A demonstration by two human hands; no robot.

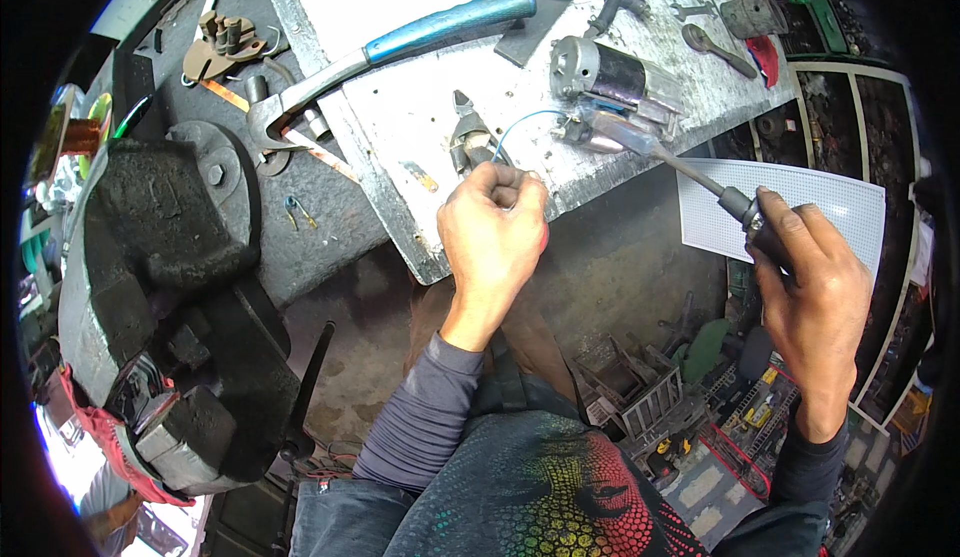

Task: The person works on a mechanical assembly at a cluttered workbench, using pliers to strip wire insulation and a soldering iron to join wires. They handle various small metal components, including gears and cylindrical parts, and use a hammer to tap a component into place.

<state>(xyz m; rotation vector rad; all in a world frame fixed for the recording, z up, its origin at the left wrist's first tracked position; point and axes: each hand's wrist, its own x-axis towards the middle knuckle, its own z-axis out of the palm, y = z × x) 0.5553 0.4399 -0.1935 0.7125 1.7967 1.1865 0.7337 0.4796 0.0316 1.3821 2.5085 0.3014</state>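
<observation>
My right hand (pixel 815 292) is closed round the dark handle of a soldering iron (pixel 695 172). Its shaft slants up and left to a starter motor (pixel 612 77) lying on the white board. A pale haze blurs the iron's front end, so I cannot make out exactly where the tip touches. Between the pinched fingers of my left hand (pixel 493 232) is a thin bluish wire (pixel 522 120), which curves over to the same end of the motor. Just beyond those fingers lie pliers (pixel 465 127), partly covered by the hand.
A blue-handled hammer (pixel 450 25) lies across the board's (pixel 400 117) left edge. A large bench vise (pixel 180 227) stands at the left. Further right are a ratchet (pixel 715 49) and a white perforated sheet (pixel 840 202) jutting past the board's edge. Tools and a crate (pixel 640 402) sit below.
</observation>
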